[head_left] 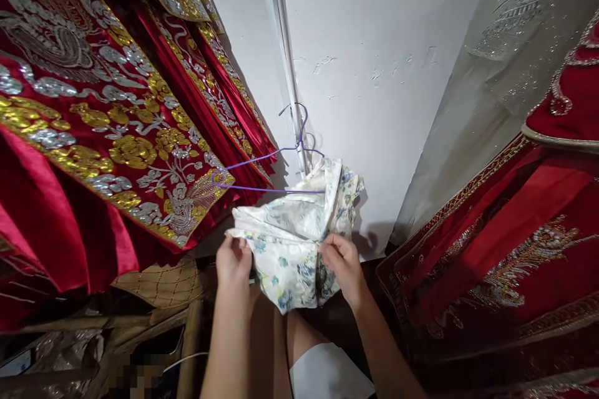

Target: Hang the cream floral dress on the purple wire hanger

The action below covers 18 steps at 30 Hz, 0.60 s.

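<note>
A white garment with blue and yellow flowers [292,237] is bunched up in front of me, partly over a thin purple wire hanger [262,165]. My left hand [233,260] grips the garment's left edge with closed fingers. My right hand [341,262] pinches a fold on its right side. The hanger's hook rises beside a white pipe [287,62] on the wall.
Red garments with gold and silver embroidery [93,112] hang close on the left. More red embroidered cloth [505,249] and a grey beaded fabric [510,43] hang on the right. A white wall [374,43] lies ahead. A quilted tan item [163,283] sits at lower left.
</note>
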Motion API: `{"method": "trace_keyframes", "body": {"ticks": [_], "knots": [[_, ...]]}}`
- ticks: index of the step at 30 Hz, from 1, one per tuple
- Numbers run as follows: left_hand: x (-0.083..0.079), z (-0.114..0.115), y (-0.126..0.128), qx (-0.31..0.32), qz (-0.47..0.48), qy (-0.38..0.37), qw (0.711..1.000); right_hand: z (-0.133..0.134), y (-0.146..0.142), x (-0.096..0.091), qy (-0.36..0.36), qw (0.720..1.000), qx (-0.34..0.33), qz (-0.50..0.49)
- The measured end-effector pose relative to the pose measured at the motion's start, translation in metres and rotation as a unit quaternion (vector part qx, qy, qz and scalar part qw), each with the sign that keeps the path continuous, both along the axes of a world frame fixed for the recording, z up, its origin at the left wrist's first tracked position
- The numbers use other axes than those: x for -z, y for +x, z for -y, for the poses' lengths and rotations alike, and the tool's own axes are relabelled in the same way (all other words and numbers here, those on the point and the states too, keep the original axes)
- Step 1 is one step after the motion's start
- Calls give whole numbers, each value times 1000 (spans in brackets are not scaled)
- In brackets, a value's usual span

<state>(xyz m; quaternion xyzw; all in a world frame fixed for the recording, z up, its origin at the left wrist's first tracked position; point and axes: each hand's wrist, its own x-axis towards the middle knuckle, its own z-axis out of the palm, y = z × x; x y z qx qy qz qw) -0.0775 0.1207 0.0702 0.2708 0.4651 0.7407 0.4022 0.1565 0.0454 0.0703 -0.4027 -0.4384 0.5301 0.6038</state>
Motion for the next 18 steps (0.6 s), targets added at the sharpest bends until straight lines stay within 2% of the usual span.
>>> {"method": "trace_keyframes", "body": {"ticks": [2,4,7,9,11,13,15,16,18], "knots": [[25,16,17,-10,62,-14,998,12,-2,20,-27,999,35,-31],[36,31,34,8,132,3,991,21,1,39,-52,997,55,-34],[27,53,57,102,155,71,980,25,11,56,-81,995,24,50],[10,67,70,164,86,117,976,22,15,56,-84,991,8,108],[-9,79,81,217,-37,152,964,15,16,46,-58,991,10,120],[-26,89,89,270,-184,169,930,7,13,29,-21,996,-31,84],[-40,93,93,307,-299,172,887,1,7,7,2,991,-136,18],[-46,92,93,305,-336,171,874,-2,5,-4,2,980,-197,-12],[-54,87,88,272,-382,165,868,-5,2,-25,-4,953,-302,-33]]}}
